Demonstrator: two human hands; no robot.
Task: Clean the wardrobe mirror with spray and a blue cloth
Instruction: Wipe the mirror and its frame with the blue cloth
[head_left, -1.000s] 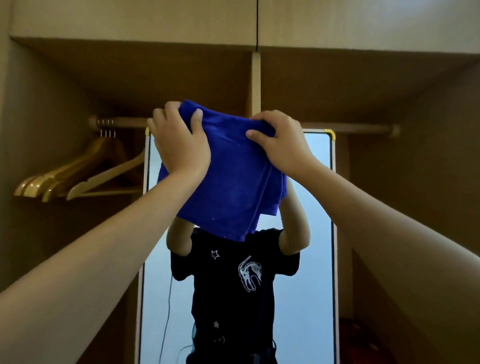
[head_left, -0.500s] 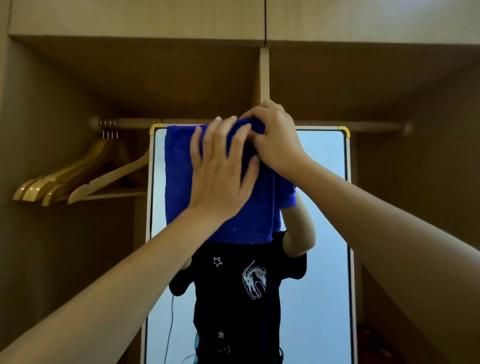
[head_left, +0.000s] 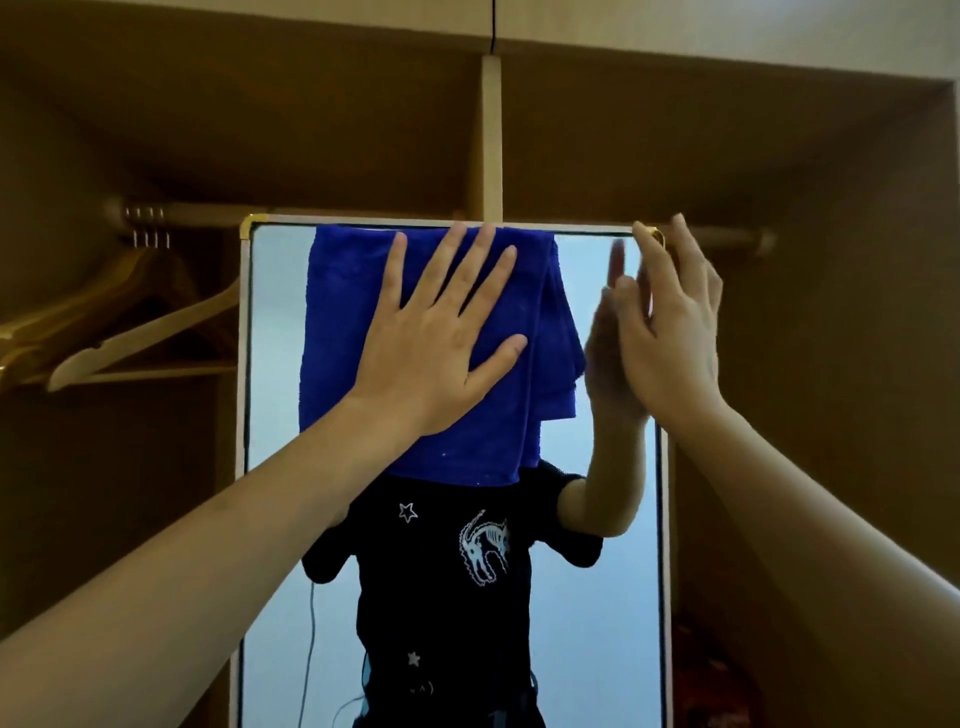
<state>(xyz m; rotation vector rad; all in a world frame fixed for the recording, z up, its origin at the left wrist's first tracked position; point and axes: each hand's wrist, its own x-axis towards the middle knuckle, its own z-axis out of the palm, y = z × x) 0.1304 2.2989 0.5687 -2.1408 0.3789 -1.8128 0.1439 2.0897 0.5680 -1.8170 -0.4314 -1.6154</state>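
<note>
The mirror (head_left: 597, 649) stands upright in the wardrobe (head_left: 831, 156). The cloth (head_left: 353, 312) lies flat against its top edge, nearer the left corner, pinned by the left hand (head_left: 441, 343), fingers splayed to spread pressure for wiping. The right hand (head_left: 670, 332), fingers straight, holds nothing, near the top right corner.

Up and left of my left hand, wooden hangers (head_left: 130, 332) dangle from the rail (head_left: 208, 212). A divider panel (head_left: 491, 140) rises straight above my fingertips. Low to the right, under my right arm, something red (head_left: 711, 686) sits blurred.
</note>
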